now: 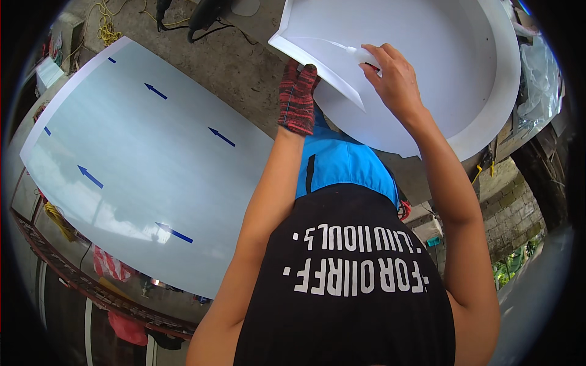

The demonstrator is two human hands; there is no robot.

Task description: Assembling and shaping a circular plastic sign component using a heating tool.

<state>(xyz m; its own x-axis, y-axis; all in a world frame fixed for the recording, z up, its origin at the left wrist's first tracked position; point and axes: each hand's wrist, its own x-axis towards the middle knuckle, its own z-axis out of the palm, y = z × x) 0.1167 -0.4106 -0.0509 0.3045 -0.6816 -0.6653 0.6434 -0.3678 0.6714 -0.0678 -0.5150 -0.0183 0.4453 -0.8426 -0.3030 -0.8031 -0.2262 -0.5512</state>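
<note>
Concrete floor, white folded panel (glossy), gloved left hand gripping its edge, right hand clutching white tube

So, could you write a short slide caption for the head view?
Gloved left hand steadies a white curved panel while the bare right hand holds a white nozzle against it.

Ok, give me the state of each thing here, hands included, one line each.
Left hand: gloved, pressed against the white piece's folded edge.
Right hand: bare, gripping a small white nozzle against the piece.
White piece: curved, rim bent up, one corner flap folded.
Sheet: lying flat, film with blue arrows on.
</note>
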